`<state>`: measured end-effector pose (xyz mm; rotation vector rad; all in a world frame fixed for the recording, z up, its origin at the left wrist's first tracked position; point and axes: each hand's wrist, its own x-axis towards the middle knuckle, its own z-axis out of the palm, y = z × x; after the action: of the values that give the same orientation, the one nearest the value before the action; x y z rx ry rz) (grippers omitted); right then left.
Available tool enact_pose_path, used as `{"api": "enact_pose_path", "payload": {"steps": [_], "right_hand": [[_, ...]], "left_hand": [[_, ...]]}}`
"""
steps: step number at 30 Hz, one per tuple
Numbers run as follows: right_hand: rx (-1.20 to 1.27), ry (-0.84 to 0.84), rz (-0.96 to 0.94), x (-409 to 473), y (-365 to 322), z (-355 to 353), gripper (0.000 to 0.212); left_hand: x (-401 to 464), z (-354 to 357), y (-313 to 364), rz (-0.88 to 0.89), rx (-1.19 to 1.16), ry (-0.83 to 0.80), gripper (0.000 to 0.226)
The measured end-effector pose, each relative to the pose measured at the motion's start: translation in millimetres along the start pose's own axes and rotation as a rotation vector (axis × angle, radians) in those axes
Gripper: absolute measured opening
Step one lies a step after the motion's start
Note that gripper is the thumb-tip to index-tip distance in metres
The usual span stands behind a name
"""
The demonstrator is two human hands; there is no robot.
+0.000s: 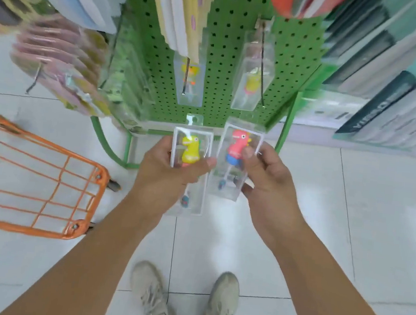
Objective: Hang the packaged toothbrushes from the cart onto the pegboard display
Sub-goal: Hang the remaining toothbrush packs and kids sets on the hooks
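While an orange wire cart [47,180] is seen at the left on the white tiled floor [321,231], the green pegboard [224,57] ahead is partly screened by hanging card packs [180,15]; two clear packs [252,83] are already hung on its hooks. Below the board, a yellow toothbrush pack [190,165] is gripped by the left hand [167,176], thumb across its front. Just beside it, a pink toothbrush pack [237,160] is pinched by the right hand [267,186], thumb on its front face.
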<state>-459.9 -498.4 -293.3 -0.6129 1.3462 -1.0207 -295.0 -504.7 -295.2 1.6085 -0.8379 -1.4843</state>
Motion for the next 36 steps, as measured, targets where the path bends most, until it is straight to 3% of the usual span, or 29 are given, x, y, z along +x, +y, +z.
{"api": "enact_pose_path", "payload": {"steps": [3, 7, 12, 16, 19, 22, 26, 30, 33, 36], "right_hand": [[-0.027, 0.063, -0.059, 10, -2, -19, 0.03], [-0.058, 0.041, -0.038, 24, 1, -34, 0.027], [-0.069, 0.009, -0.037, 38, -1, -33, 0.03], [-0.099, 0.013, -0.031, 54, -1, -31, 0.038], [-0.132, 0.002, -0.035, 68, -1, -30, 0.039], [-0.238, 0.003, -0.001, 88, -8, -27, 0.056], [-0.315, 0.069, -0.017, 109, -27, -21, 0.053], [-0.288, 0.156, 0.035, 87, -29, -27, 0.065], [-0.086, 0.033, 0.097, 47, -28, -37, 0.051], [-0.13, -0.104, -0.017, 21, -24, -45, 0.035]], "left_hand": [[10, 21, -5, -0.03, -0.035, -0.017, 0.014], [16, 31, -9, -0.017, -0.014, -0.077, 0.029], [15, 32, -20, 0.016, -0.072, -0.055, 0.019], [12, 36, -25, 0.019, -0.163, -0.061, 0.029], [11, 37, -25, 0.037, -0.183, -0.068, 0.023], [11, 39, -24, 0.027, -0.187, -0.101, 0.016], [13, 45, -17, 0.043, -0.183, -0.163, 0.024], [14, 50, -9, 0.102, -0.168, -0.232, 0.042], [16, 53, -5, 0.113, -0.174, -0.241, 0.048], [18, 60, -2, 0.131, -0.175, -0.253, 0.043]]}}
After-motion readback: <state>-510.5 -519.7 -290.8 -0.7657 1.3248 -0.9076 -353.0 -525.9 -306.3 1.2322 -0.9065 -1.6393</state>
